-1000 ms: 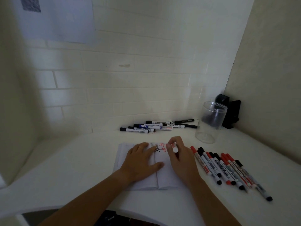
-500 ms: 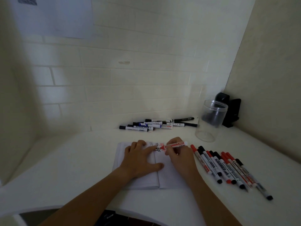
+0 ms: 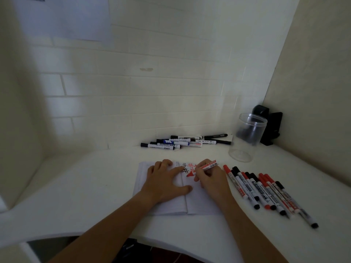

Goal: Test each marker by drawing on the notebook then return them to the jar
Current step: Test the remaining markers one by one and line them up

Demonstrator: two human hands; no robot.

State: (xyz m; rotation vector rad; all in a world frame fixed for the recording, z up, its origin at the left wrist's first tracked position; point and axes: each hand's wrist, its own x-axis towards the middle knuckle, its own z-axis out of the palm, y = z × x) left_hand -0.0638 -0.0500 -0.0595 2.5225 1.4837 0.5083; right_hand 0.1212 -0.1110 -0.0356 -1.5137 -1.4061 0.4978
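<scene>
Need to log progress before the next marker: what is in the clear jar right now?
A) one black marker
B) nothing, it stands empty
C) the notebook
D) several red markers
B: the jar stands upright and empty near the corner, while the right hand holds the red marker over the notebook.

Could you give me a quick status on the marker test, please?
Left hand flat on notebook. Right hand holds red marker, tip at page. Jar upright. Nothing in the way.
</scene>
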